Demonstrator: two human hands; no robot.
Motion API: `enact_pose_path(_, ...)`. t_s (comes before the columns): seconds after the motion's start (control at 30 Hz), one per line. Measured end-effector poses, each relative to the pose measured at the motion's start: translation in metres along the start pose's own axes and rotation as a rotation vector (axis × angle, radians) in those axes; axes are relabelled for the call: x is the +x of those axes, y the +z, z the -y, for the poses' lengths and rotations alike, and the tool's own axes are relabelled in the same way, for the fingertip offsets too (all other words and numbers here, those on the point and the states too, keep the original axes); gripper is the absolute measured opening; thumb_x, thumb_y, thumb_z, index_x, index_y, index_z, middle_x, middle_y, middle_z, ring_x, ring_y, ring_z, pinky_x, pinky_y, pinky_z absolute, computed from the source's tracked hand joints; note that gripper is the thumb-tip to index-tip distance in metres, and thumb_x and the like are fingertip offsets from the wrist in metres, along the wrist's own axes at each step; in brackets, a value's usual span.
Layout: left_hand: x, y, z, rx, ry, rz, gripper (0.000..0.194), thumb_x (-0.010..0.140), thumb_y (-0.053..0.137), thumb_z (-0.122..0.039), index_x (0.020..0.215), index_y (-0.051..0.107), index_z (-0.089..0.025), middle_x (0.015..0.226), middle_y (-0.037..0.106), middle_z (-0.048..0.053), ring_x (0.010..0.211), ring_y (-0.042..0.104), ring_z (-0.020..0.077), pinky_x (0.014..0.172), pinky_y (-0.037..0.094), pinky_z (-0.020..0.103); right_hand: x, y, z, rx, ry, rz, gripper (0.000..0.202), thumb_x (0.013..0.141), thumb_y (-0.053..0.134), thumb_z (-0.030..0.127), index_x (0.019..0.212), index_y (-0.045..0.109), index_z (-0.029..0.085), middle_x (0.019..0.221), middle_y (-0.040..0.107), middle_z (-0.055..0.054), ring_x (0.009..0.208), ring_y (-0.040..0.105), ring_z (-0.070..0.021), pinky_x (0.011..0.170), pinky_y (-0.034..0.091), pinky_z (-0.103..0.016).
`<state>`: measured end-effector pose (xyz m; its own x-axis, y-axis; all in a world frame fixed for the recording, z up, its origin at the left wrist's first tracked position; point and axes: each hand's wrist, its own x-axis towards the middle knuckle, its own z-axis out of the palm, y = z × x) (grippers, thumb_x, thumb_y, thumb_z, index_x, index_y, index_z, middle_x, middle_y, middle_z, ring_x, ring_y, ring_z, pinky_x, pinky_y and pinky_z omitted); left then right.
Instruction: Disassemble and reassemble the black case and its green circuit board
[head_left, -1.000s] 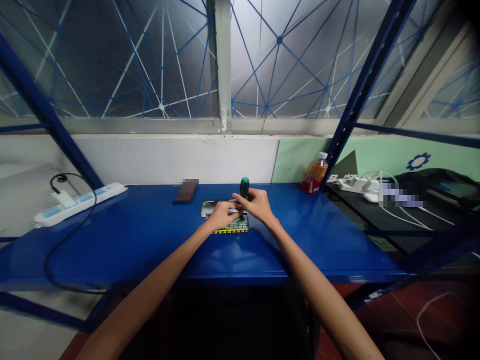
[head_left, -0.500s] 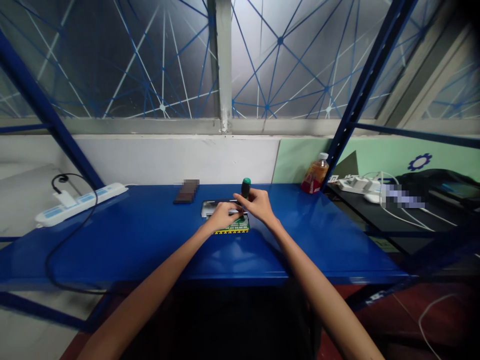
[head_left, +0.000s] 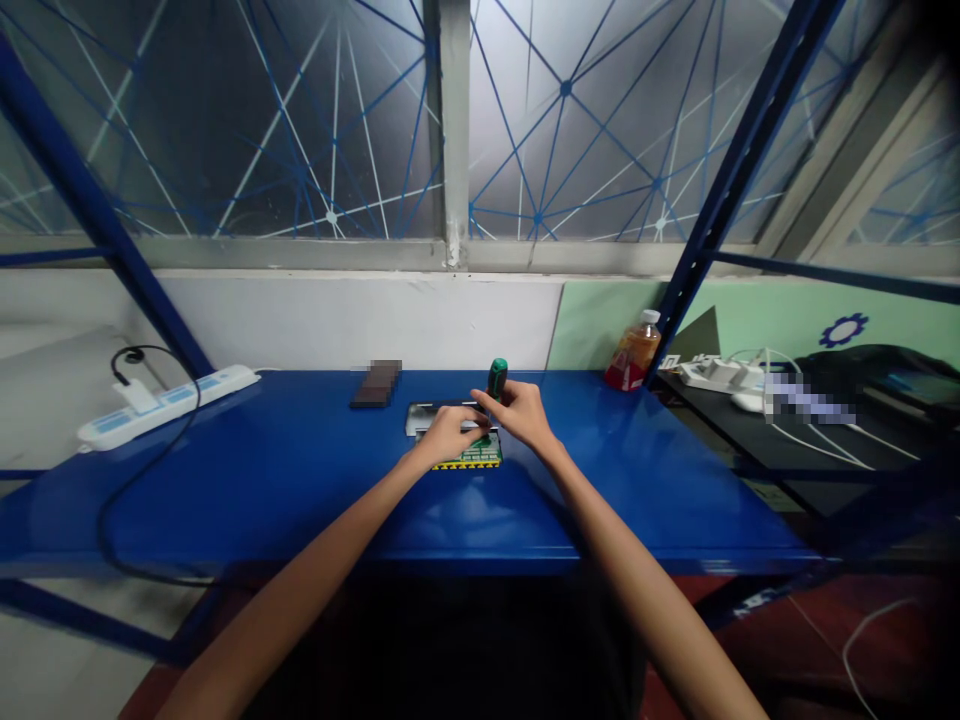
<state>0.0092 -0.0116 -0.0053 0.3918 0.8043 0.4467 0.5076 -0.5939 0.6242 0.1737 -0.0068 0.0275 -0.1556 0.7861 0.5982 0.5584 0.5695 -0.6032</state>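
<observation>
Our right hand (head_left: 525,412) closes its fingers round the screwdriver (head_left: 497,374), which stands nearly upright by the far right of the circuit board (head_left: 481,456). Our left hand (head_left: 441,438), nearer the board, curls over it, its grasp unclear.

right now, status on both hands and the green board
Right hand gripping green-and-black screwdriver, near upright. Left hand over green circuit board with yellow-marked edge, hiding part of it. Screwdriver tip contact: can't tell.
</observation>
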Motion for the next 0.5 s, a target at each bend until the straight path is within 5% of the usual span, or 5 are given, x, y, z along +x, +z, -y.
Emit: enact_pose_path(0.5,-0.0005,-0.0001,0.0009,-0.007,-0.009,-0.011,0.013,0.080,0.067,-0.019,0.089,0.076,-0.015,0.092,0.076,0.007,0.089,0.071,0.0230,0.085,0.052,0.032,0.0010,-0.0015,0.0014,0.065,-0.008,0.034,0.047,0.079,0.060,0.057,0.055,0.049,0.017,0.050,0.040,0.004,0.051,0.032,-0.0087,0.049,0.023,-0.023)
